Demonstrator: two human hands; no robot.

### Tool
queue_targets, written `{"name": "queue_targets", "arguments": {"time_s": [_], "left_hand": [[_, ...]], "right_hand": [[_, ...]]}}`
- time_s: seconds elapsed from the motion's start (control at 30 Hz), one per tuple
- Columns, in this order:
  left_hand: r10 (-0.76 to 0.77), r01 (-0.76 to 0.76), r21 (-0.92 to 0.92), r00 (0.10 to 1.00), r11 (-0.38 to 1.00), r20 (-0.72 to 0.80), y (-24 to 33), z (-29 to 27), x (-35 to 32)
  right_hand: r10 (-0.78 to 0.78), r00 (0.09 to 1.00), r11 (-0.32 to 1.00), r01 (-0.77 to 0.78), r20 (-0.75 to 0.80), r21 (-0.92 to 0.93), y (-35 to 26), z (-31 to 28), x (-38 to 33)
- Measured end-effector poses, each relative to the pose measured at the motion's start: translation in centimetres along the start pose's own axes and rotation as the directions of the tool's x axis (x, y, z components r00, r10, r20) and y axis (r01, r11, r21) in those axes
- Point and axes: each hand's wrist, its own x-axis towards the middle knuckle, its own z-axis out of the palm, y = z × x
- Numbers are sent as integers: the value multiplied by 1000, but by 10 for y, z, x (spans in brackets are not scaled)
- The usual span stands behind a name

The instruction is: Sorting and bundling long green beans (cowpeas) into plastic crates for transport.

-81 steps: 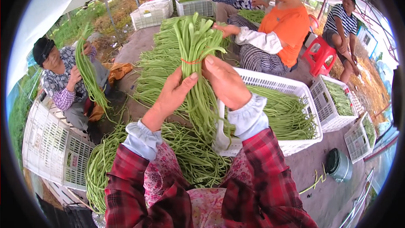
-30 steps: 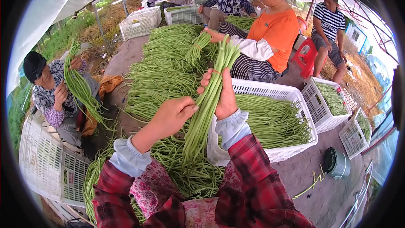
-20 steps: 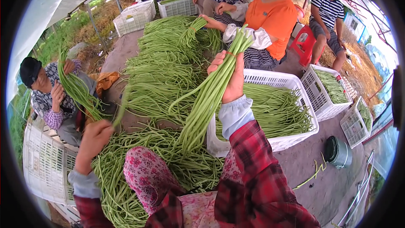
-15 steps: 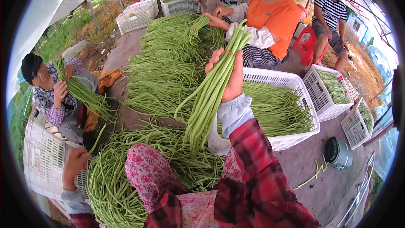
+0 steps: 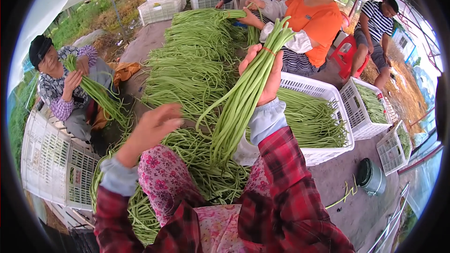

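Observation:
In my right hand (image 5: 273, 80) is a bundle of long green beans (image 5: 239, 100), tied near its upper end with a red band. Fingers and thumb wrap round it just at the band, and the long ends hang down to the left. My left hand (image 5: 152, 129) is raised over my left knee, slightly blurred, fingers stretched out with nothing in them. Beneath both hands a loose heap of long beans (image 5: 199, 152) spreads round my knees. Past it, rows of long beans (image 5: 187, 77) lie on the ground.
A white crate (image 5: 330, 155) full of beans stands right of my right forearm, with a smaller crate (image 5: 358, 129) beyond. A grey-green bucket (image 5: 372, 178) is at the right. Co-workers sit at left (image 5: 70, 84) and across (image 5: 314, 23), handling beans. White crates (image 5: 56, 164) stand at left.
My left hand has come up from the lower left toward the middle, its fingers now extended. My right hand and the bundle have shifted slightly right in the picture.

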Motion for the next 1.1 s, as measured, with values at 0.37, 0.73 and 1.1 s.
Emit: {"name": "queue_targets", "arguments": {"time_s": [0.37, 0.73, 1.1], "left_hand": [[59, -21, -411, 995, 911, 81, 26, 75, 84], [145, -144, -153, 989, 978, 0, 41, 83, 90], [-46, 85, -180, 977, 980, 210, 43, 58, 108]], "right_hand": [[-112, 987, 992, 105, -116, -66, -2, 1, -12], [-138, 968, 976, 97, -210, -196, 4, 0, -8], [-219, 940, 965, 169, -262, -199, -2, 3, -5]]}}
